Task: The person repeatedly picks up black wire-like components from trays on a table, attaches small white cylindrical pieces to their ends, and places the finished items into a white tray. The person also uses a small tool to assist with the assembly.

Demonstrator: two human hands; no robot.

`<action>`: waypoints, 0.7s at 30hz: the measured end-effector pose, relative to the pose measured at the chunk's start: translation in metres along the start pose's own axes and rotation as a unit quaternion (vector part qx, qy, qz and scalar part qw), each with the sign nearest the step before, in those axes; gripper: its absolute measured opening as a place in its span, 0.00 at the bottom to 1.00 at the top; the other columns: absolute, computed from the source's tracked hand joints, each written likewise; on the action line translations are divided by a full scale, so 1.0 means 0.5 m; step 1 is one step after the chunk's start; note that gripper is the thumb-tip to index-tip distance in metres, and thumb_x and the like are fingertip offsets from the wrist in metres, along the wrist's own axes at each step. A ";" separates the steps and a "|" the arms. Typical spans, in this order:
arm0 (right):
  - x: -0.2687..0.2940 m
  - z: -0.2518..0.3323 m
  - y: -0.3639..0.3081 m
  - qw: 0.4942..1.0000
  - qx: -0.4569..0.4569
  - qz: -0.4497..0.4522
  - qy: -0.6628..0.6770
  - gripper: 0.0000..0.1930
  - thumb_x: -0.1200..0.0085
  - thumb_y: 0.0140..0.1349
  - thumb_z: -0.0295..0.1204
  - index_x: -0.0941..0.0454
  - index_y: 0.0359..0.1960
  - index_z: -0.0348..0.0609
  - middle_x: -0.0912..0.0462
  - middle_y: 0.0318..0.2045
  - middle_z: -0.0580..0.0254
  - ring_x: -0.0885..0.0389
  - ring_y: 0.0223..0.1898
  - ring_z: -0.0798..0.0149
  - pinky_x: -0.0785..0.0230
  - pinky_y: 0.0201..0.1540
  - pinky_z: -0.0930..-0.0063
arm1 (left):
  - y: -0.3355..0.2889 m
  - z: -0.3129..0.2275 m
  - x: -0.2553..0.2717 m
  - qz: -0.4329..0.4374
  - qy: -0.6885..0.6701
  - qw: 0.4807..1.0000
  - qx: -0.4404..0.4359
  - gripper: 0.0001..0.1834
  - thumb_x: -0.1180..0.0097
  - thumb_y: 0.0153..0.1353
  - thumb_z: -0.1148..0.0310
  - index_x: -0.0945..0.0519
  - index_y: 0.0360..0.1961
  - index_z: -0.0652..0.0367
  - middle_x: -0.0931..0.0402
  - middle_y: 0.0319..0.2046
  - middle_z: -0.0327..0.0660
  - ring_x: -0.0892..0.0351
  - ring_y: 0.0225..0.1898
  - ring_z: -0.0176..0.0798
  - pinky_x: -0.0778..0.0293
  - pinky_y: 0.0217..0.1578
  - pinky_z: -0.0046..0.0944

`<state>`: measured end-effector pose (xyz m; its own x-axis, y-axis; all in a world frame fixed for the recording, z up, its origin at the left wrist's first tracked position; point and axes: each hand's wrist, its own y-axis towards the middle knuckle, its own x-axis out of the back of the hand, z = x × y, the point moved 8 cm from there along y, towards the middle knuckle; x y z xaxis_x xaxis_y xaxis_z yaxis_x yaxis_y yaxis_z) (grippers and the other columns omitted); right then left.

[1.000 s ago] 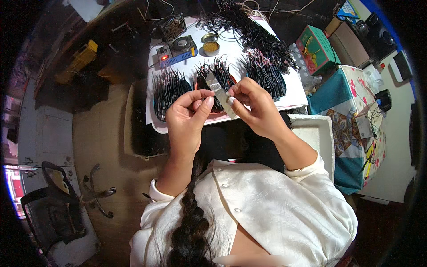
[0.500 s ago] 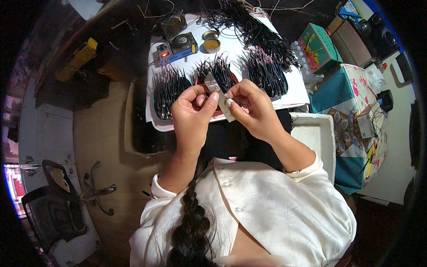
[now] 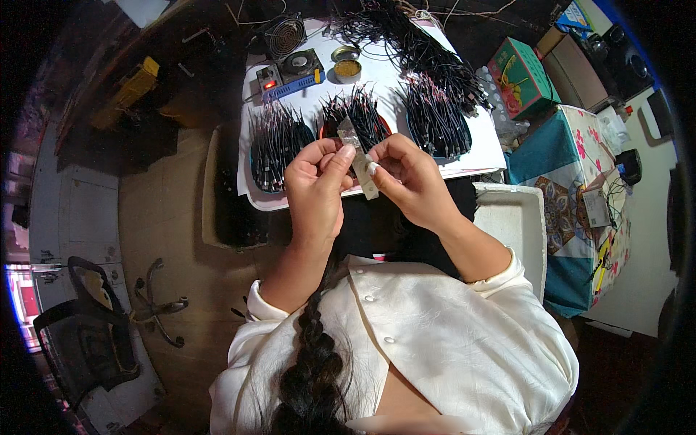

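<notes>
In front of my chest, above the near edge of the table, both hands hold a narrow, crinkled silvery-white strip (image 3: 367,176), perhaps foil. My left hand (image 3: 313,177) pinches its upper part between thumb and fingers. On its other side, my right hand (image 3: 415,181) has thumb and forefinger closed at the strip's edge; something white shows at the thumb tip. The strip slants, its lower end hanging free between the hands. Just beyond are black cables in three bundles: a left bundle (image 3: 279,148), a middle bundle (image 3: 371,119) partly behind the hands, and a right bundle (image 3: 437,119).
On the white tabletop (image 3: 475,148) stand an open tin (image 3: 347,69) of yellowish stuff, a blue-edged device (image 3: 297,81) with a red light, and a small fan (image 3: 284,36). More cables (image 3: 413,43) lie behind. A white foam box (image 3: 511,217) sits at right, an office chair (image 3: 90,326) at left.
The strip has turned a little more upright in my fingers. My left hand has shifted slightly to the right; my right hand has barely moved.
</notes>
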<state>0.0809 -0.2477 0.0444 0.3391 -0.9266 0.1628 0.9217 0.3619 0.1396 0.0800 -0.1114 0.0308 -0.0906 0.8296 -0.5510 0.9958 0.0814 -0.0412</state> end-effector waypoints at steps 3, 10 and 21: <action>-0.002 -0.006 0.003 0.999 0.000 -0.002 0.043 0.07 0.49 0.65 0.21 0.31 0.43 0.34 0.27 0.38 0.65 0.25 0.39 0.76 0.31 0.44 0.81 | 0.004 -0.003 0.002 0.002 -0.003 1.000 -0.004 0.06 0.42 0.60 0.76 0.22 0.38 0.67 0.24 0.24 0.32 0.35 0.19 0.20 0.32 0.23 0.22; -0.025 -0.024 0.002 0.965 -0.048 0.070 0.248 0.13 0.48 0.66 0.27 0.28 0.48 0.31 0.21 0.41 0.61 0.22 0.42 0.73 0.29 0.48 0.78 | 0.012 -0.013 0.022 -0.011 -0.098 0.995 -0.032 0.07 0.41 0.61 0.74 0.21 0.39 0.65 0.22 0.29 0.34 0.35 0.21 0.21 0.39 0.23 0.21; 0.025 0.041 0.001 0.964 0.143 -0.109 -0.198 0.17 0.39 0.52 0.17 0.26 0.45 0.38 0.20 0.36 0.60 0.21 0.34 0.67 0.30 0.38 0.77 | 0.027 0.043 0.042 -0.070 -0.168 0.982 0.052 0.03 0.42 0.62 0.73 0.22 0.36 0.59 0.30 0.24 0.29 0.36 0.23 0.23 0.40 0.22 0.24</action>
<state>0.0816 -0.2569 0.0663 -0.0075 -0.8924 0.4511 0.8538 0.2291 0.4675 0.0919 -0.1046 0.0007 -0.2362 0.5835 -0.7771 0.9710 0.1106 -0.2121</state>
